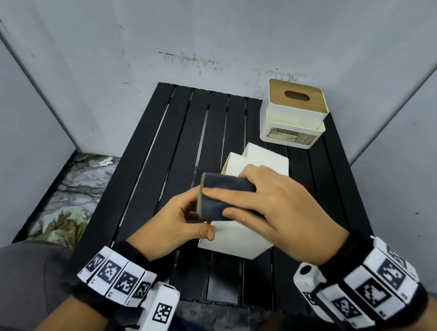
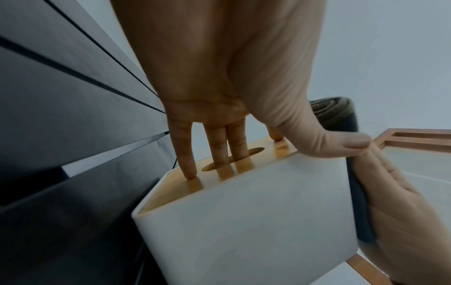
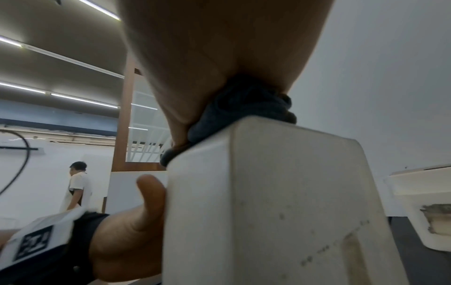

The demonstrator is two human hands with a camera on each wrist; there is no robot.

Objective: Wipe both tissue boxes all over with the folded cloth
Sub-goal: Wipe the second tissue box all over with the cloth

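Your left hand [image 1: 176, 223] grips the tipped box [image 1: 232, 239] mid-table [image 1: 138, 171]; your right hand [image 1: 280, 215] clamps the cloth [image 1: 221, 196] onto it. The second box [image 1: 293, 119] stands at the far right corner.

The head view looked steeply down from above the near edge of the black slatted table [image 1: 176, 137], facing the far wall, and took in both wrists and the whole tabletop. The left wrist view sat very close behind the left hand [image 2: 219, 73], looking along its fingers onto the wooden lid face of the tipped near tissue box [image 2: 244, 216], table slats at its left. The right wrist view looked from low beside the same box [image 3: 280, 202], facing up and leftward past the right hand [image 3: 219, 48] toward ceiling lights. All three shared that box and the folded cloth [image 1: 222, 193]; the far tissue box [image 1: 293, 114] showed at the right wrist view's right edge [image 3: 419, 202].
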